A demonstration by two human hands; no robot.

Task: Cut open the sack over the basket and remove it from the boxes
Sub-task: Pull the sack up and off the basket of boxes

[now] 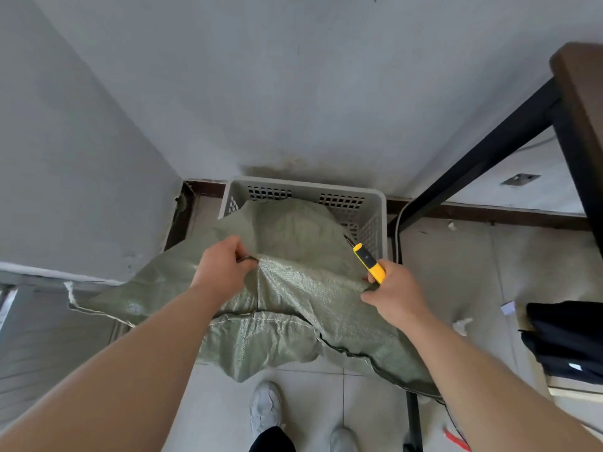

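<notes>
A green woven sack [287, 308] is draped over a grey perforated plastic basket [365, 203] that stands on the floor against the wall. The sack's near part spills over the basket's front onto the tiles. My left hand [223, 265] pinches a fold of the sack near its middle. My right hand [393, 293] holds a yellow utility knife [368, 262] and also pinches the sack's right edge; the blade points up and away toward the basket's right wall. The boxes are hidden under the sack.
A dark table [580, 93] with a black metal frame stands at right, a cable running down by its leg. A black bag [567, 340] sits on the floor at right. My grey shoes [266, 409] stand on the tiles below the sack. A wall corner lies at left.
</notes>
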